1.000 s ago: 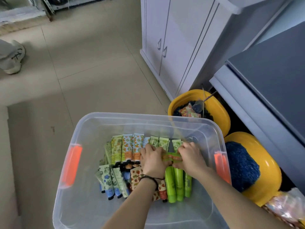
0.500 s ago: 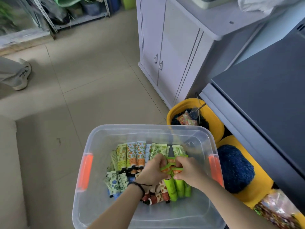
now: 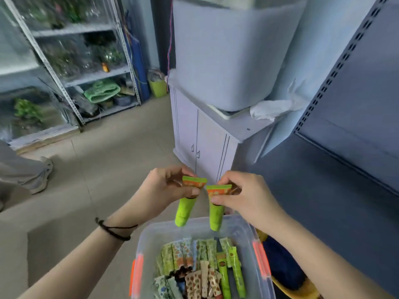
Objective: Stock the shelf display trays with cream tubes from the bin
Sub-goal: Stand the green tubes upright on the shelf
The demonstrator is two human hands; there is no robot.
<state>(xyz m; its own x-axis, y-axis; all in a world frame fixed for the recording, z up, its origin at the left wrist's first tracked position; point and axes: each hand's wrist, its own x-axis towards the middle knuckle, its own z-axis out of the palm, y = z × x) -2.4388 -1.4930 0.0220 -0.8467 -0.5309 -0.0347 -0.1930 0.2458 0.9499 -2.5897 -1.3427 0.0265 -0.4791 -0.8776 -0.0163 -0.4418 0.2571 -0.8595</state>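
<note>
Dangling cap-down, two cream tubes point(image 3: 183, 212) are pinched at their crimped ends, one by the left hand point(image 3: 166, 190), one by the right hand point(image 3: 248, 197), above the bin point(image 3: 149, 234). Likely light, soft and slick, they look safest held there.

This looks like a shop, or its stock area. On the right stands a grey shelf unit point(image 3: 354, 87) of the retail kind, its upright punched with rows of slots. A clear bin point(image 3: 164, 231) on the tiled floor point(image 3: 112, 152) holds many tubes point(image 3: 194, 268) in several prints, goods in bulk. At the back a slotted-angle metal rack point(image 3: 86, 78) carries bags and greenery, blurred. A white cabinet point(image 3: 207, 143) bears a big tub point(image 3: 233, 52). Another person's shoe point(image 3: 41, 175) shows at left.
</note>
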